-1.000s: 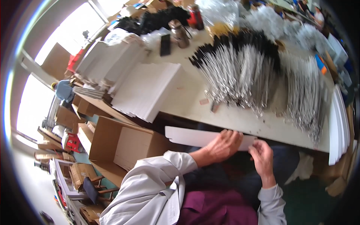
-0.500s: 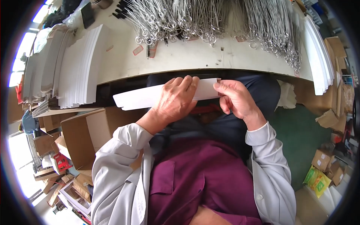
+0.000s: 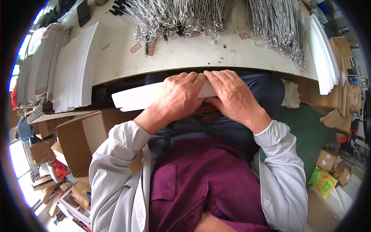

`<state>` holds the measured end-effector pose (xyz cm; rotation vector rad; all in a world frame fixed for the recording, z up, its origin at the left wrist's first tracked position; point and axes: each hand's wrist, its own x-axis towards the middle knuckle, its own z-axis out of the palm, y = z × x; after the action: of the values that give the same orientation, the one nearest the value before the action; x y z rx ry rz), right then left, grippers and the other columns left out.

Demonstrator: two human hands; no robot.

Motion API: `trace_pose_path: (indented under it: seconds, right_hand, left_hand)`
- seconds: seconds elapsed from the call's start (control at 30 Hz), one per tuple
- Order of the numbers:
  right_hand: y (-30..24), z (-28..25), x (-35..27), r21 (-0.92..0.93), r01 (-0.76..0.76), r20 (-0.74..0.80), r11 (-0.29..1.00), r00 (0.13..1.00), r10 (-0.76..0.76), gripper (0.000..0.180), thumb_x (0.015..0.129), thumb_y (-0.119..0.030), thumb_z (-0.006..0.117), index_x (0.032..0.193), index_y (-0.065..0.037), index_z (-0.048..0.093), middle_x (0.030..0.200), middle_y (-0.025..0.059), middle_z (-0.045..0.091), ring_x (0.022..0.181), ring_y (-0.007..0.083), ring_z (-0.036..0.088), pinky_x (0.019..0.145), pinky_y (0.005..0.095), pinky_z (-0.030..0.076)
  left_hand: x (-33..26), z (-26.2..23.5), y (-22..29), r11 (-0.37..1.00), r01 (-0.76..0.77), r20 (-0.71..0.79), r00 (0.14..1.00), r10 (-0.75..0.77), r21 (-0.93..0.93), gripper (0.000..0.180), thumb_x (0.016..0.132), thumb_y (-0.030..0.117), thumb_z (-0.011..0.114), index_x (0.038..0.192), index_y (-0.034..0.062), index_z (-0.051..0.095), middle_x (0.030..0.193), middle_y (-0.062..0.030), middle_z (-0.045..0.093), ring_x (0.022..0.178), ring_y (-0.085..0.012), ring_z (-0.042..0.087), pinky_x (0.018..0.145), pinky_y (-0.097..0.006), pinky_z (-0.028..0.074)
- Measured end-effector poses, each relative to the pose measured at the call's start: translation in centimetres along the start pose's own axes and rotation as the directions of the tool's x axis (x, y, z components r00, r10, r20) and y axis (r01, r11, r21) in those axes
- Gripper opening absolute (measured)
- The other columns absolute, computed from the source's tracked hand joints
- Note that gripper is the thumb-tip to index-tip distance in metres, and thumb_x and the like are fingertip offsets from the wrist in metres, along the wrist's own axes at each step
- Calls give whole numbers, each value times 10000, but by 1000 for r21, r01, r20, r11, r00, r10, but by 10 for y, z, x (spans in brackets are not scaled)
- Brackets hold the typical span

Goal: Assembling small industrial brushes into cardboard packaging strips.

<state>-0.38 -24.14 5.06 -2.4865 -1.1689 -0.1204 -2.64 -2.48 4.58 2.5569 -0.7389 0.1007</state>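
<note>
A long, narrow white paper box [image 3: 135, 97] lies across my lap just below the table's front edge. My left hand [image 3: 178, 92] is wrapped over its middle, knuckles up. My right hand [image 3: 235, 94] is closed over the box's right end, its fingertips meeting those of my left hand. The thumb of the right hand shows beneath the box's lower edge. Both hands cover much of the box; its left end sticks out with a notched corner. Whether that end is folded closed I cannot tell.
Bundles of looped wire-handled brushes [image 3: 181, 23] lie on the white table [image 3: 127, 63]. Flat white boxes [image 3: 79, 73] stand stacked at the left, with more white boxes [image 3: 324, 58] at the right. An open cardboard carton [image 3: 83, 141] sits below on the left.
My right hand has moved from pinching the box's right end with the thumb to closing over it, beside my left hand. The left hand still holds the box.
</note>
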Motion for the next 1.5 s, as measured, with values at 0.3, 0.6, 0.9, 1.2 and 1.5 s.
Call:
trace_pose_path:
  seconds: [0.3, 0.6, 0.9, 1.2, 1.5]
  right_hand:
    - [10, -12, -9, 111, -39, 75, 993, 997, 30, 644, 828, -228, 796, 1340, 79, 554, 1191, 193, 633, 1136, 346, 601, 1048, 431, 468]
    - [-2, -6, 6, 0, 24, 85, 1000, 996, -23, 705, 797, -224, 825, 1382, 47, 542, 1241, 193, 625, 1147, 352, 597, 1030, 447, 479]
    - [23, -19, 17, -88, 68, -32, 994, 997, -71, 629, 819, -281, 802, 1326, 34, 601, 1202, 160, 641, 1069, 322, 616, 962, 432, 500]
    - [73, -7, 39, -172, 70, -124, 983, 988, -92, 563, 819, -181, 797, 1340, -47, 632, 1202, 127, 674, 1101, 317, 626, 979, 432, 503]
    - [76, 6, 26, -153, 20, -128, 988, 991, -40, 611, 851, -198, 765, 1409, -37, 576, 1347, 144, 612, 1247, 330, 553, 1098, 442, 434]
  left_hand:
    - [-24, -24, -19, 997, 76, 43, 996, -76, -13, 603, 742, 225, 831, 1255, -2, 610, 1093, -161, 674, 986, -351, 678, 838, -444, 558]
    - [-15, -16, -12, 999, 16, 10, 1000, -16, -49, 554, 767, 230, 808, 1218, -22, 609, 1053, -160, 668, 972, -343, 669, 837, -449, 550]
    - [-10, -44, -29, 996, 7, -13, 1000, -6, 86, 680, 798, 257, 812, 1348, -42, 549, 1234, -212, 630, 1140, -409, 615, 972, -479, 502]
    - [32, -22, -46, 991, 40, -96, 995, -28, 129, 567, 848, 218, 759, 1313, -41, 565, 1226, -198, 649, 1108, -388, 624, 950, -469, 508]
    - [31, 8, -41, 985, 114, -228, 970, -82, 131, 626, 850, 277, 773, 1348, -42, 568, 1314, -219, 619, 1222, -394, 575, 1055, -478, 469]
